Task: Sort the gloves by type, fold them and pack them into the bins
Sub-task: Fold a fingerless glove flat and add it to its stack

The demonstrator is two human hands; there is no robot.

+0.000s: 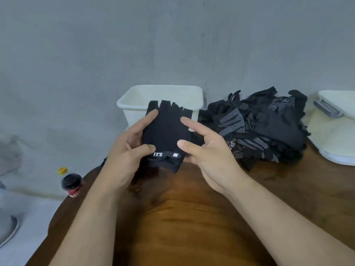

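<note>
Left hand (123, 156) and right hand (209, 156) pinch one black fingerless fabric glove (165, 129). I judge work early: black dotted glove heap (269, 127) lies unpacked.

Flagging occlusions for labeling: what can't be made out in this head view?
White bin floor: hidden by the held glove and the bin's near wall, head view.
Right bin: cut by the frame's right edge.
Glove pile: overlapping, count unreadable.
Bottle label: blurred, partly behind the table edge.
Glove's cuff print: partly under the left hand's thumb.
</note>
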